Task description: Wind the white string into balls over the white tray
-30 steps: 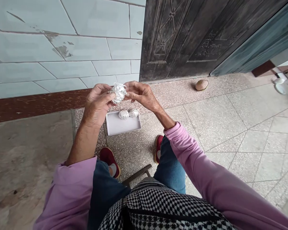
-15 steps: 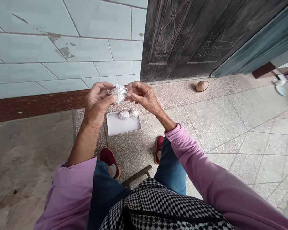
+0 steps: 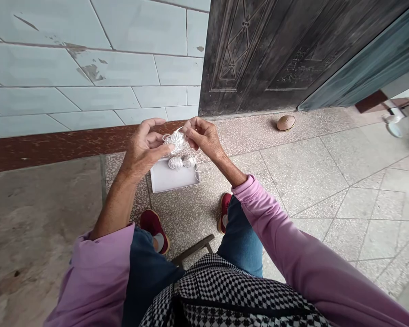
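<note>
A small white ball of thread [image 3: 176, 140] is held up between both hands in front of me. My left hand [image 3: 143, 147] grips it from the left with thumb and fingers. My right hand [image 3: 202, 135] pinches it from the right, fingers pressed together. On the floor below lies a shallow white box [image 3: 170, 180] with two more white thread balls [image 3: 182, 162] at its far edge. A loose thread trails from the box to the right.
I sit on a low stool, red shoes [image 3: 154, 226] on the speckled floor. A tiled wall [image 3: 88, 68] and a dark metal door [image 3: 259, 50] stand ahead. A round brown object [image 3: 286, 122] lies by the door.
Both hands and the thread ball have shifted slightly right and lower. The ball looks more covered by the fingers than before.
</note>
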`<state>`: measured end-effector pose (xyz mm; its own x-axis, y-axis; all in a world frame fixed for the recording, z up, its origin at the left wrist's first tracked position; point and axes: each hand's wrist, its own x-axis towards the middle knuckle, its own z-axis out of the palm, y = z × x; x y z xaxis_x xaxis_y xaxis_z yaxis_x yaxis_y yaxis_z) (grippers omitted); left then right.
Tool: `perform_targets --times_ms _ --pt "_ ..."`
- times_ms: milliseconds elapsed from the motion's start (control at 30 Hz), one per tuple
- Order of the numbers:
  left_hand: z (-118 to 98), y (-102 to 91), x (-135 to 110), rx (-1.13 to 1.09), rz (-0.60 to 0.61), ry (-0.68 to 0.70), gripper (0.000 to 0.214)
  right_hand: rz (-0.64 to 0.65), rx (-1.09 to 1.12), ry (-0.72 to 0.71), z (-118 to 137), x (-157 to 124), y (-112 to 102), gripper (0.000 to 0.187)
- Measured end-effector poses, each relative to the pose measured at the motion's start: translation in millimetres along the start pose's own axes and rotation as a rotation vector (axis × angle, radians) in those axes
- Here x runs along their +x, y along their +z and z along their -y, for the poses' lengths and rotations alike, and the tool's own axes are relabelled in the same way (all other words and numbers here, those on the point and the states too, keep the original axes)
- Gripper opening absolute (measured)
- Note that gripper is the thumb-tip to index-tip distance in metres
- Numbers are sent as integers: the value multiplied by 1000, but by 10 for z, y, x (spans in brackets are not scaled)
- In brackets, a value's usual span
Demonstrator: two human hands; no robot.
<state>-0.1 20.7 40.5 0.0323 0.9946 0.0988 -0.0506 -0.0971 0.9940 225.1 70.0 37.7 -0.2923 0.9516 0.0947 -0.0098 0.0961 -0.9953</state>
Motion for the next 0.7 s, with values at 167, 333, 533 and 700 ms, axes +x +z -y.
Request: perform_targets --times_ms 167,333,533,700 --pt "-23 7 -54 43 166 -19 84 -83 -70 21 -114 65 6 61" --pt "-132 -73 -56 22 91 10 94 -35 -20 138 -146 128 -141 52" --pt "-251 -175 -130 -86 129 -15 72 176 125 52 -35 103 -220 55" --pt "-239 -187 -150 -39 249 -25 63 321 33 106 -55 110 -47 61"
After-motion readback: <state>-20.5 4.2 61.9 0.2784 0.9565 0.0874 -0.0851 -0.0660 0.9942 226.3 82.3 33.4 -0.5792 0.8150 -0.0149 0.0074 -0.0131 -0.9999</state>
